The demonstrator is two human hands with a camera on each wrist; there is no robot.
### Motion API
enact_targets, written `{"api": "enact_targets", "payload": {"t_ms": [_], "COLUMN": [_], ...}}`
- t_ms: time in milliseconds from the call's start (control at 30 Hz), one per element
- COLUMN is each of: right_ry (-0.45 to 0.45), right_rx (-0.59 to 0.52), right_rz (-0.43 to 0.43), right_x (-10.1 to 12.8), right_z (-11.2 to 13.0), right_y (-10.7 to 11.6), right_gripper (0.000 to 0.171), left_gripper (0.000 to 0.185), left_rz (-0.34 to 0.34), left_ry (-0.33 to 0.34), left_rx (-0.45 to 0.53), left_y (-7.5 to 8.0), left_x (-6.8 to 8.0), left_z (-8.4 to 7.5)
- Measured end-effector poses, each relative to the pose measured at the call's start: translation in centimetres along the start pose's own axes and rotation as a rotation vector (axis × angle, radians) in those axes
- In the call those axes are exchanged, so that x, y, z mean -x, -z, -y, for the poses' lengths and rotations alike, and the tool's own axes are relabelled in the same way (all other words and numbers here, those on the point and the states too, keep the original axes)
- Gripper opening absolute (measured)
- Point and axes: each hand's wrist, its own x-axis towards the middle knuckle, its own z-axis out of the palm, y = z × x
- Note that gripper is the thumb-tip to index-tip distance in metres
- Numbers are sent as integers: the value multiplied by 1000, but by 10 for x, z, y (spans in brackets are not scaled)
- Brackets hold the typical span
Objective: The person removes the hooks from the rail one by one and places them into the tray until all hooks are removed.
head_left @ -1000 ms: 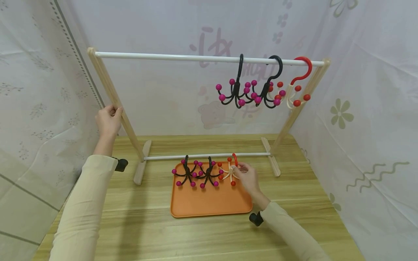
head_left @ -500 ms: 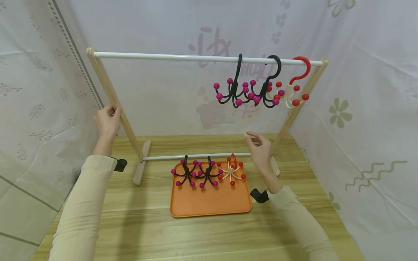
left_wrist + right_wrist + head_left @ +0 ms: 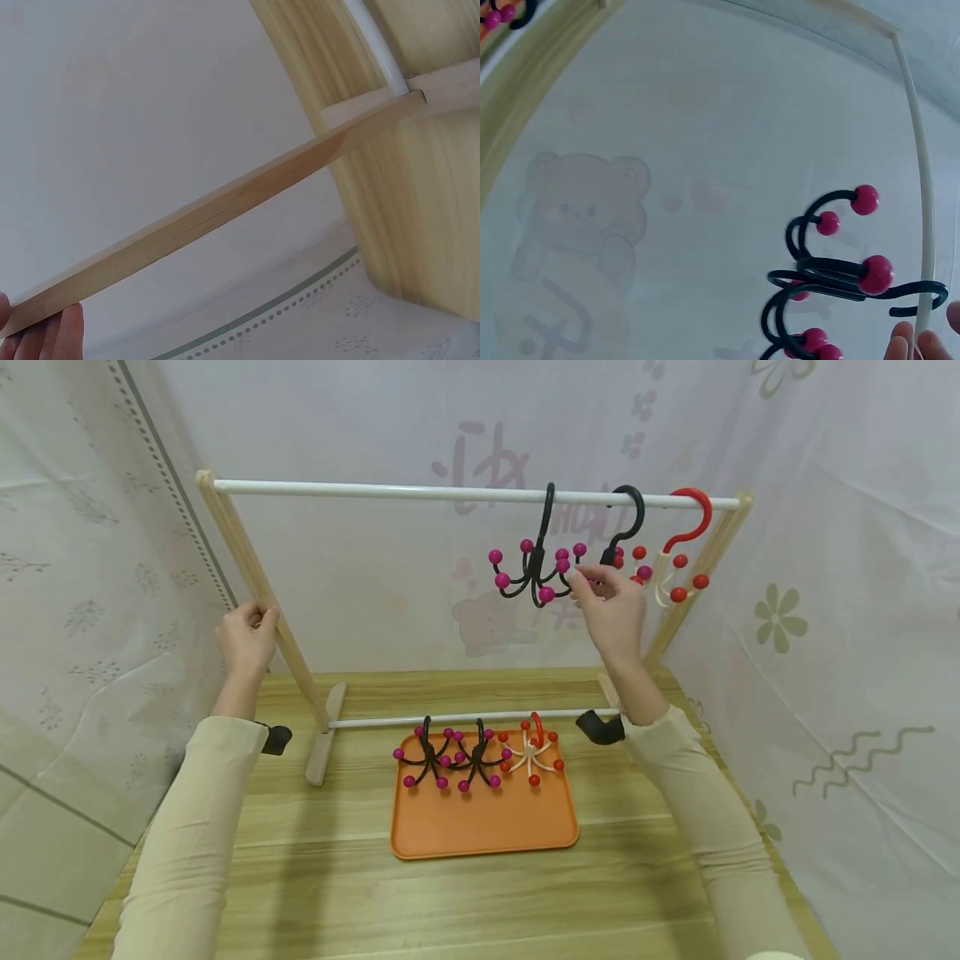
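Observation:
My left hand (image 3: 250, 631) grips the left wooden post (image 3: 255, 585) of a small rack; the left wrist view shows that post (image 3: 225, 206) with a fingertip (image 3: 45, 337) on it. My right hand (image 3: 588, 578) is raised to the white top rail (image 3: 375, 491) and pinches the prongs of the second black hook (image 3: 628, 514) with magenta balls, whose lower part it hides. Another black hook (image 3: 536, 568) hangs just left of it and appears in the right wrist view as a black hook (image 3: 832, 270) near my fingertips (image 3: 907, 349). A red-and-white hook (image 3: 682, 539) hangs at the rail's right end.
An orange tray (image 3: 483, 827) lies on the wooden table (image 3: 450, 910) in front of the rack's lower bar (image 3: 375, 721). It holds two black hooks (image 3: 450, 760) and one red-and-white hook (image 3: 531, 752). Patterned white curtains close in the sides and back.
My right hand let go of the red-and-white hook on the tray, rose up and right, and now reaches the second black hook on the rail. The left hand has not moved.

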Motion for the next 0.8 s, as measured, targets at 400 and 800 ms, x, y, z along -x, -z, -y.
{"api": "enact_targets", "payload": {"t_ms": [400,800], "right_ry": [-69,-135], "right_rx": [35,18], "right_rz": [95,113], "right_x": [-39,-50], "right_z": [32,39], "right_y": [-20,-31], "right_gripper": [37,28], "left_gripper": [38,37], "left_rz": [11,1], "left_ry": [9,-4], "left_rx": [-2,-11], "left_y": [0,-1], "left_x": [-2,-2], "left_z": [2,4]}}
